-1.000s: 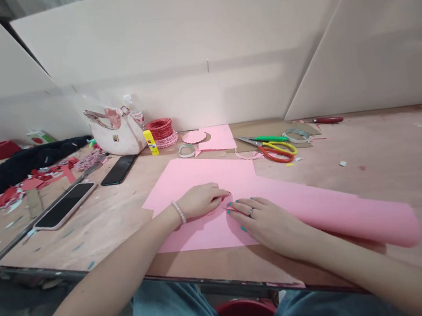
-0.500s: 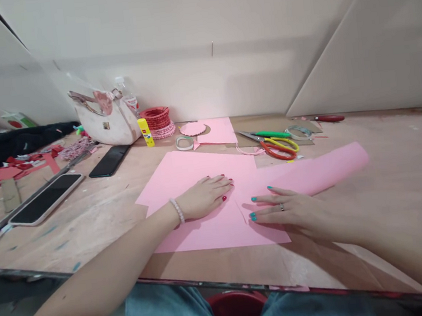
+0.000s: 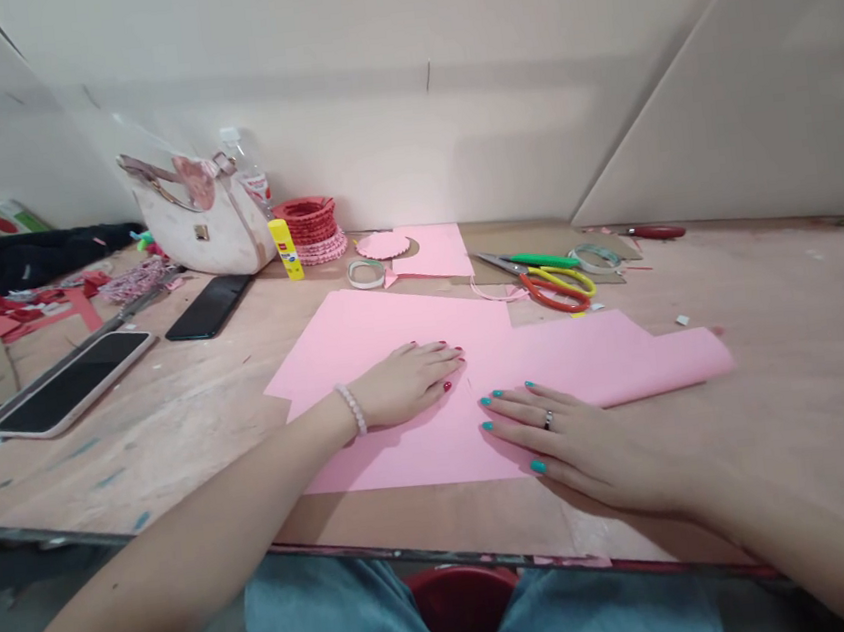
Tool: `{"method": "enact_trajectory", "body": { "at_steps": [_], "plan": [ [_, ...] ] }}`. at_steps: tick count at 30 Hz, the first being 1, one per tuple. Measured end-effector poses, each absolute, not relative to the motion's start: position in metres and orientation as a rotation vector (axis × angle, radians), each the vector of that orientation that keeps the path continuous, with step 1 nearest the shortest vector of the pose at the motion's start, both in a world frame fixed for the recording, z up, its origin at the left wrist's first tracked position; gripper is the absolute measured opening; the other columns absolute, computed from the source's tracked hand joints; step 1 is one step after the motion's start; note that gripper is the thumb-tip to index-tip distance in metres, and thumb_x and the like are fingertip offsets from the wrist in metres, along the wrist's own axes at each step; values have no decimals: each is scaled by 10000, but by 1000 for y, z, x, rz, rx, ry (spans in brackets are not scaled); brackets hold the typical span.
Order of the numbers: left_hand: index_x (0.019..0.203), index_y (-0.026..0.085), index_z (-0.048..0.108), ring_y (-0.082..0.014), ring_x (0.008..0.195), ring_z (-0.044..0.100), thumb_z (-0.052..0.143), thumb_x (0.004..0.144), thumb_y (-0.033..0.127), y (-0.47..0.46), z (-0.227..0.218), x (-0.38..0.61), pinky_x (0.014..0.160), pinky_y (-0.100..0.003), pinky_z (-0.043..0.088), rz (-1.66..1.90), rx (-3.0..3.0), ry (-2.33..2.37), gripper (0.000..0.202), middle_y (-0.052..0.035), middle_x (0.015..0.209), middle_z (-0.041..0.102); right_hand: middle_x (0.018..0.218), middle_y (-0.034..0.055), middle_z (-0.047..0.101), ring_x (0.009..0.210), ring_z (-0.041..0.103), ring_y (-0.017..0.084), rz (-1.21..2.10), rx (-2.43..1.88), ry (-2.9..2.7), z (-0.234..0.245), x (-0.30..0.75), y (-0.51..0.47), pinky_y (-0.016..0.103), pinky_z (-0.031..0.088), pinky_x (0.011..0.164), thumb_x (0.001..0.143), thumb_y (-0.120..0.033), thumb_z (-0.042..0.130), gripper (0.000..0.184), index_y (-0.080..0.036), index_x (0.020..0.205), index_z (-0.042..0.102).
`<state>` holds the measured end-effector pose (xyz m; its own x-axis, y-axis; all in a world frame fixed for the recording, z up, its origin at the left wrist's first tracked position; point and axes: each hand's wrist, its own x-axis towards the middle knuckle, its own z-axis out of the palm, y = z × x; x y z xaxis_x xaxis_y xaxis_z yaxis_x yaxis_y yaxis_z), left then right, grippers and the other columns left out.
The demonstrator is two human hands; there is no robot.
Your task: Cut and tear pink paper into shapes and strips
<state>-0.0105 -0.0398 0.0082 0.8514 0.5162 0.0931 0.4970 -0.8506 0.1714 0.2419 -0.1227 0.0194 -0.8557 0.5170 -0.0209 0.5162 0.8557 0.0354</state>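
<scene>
Pink paper sheet (image 3: 398, 454) is pressed flat on the table (image 3: 143, 466) by left grip (image 3: 403, 386) and right grip (image 3: 578, 445), both spread open, nothing clamped.

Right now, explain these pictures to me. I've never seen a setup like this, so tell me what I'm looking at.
These pictures come from one camera worn on a person's head, looking forward and down at their own hands. There is no machine here. The left hand and right hand lie flat on pink paper, holding nothing. The paper's right end curls up. It rests on a wooden table. Farther away lie scissors, a glue stick, a bag and a phone.
</scene>
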Motion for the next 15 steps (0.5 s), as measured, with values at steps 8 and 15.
{"method": "enact_trajectory", "body": {
  "at_steps": [8,15],
  "plan": [
    [1373,220,346,-160,1334,277,294,952,263,-39,7,-11,1076,-330,183,181,2870,803,426,-22,1447,337,1396,111,414,1286,367,257,-137,949,2919,16,245,-117,505,303,1052,846,-242,448,516,-148,1351,401],
    [1393,244,313,-164,1342,256,292,957,275,-38,6,-11,1081,-343,176,143,2883,791,438,-3,1466,296,1429,84,359,1311,324,241,-203,870,2977,13,249,-113,487,265,1073,888,-279,421,551,-197,1417,290]
  ]
}}
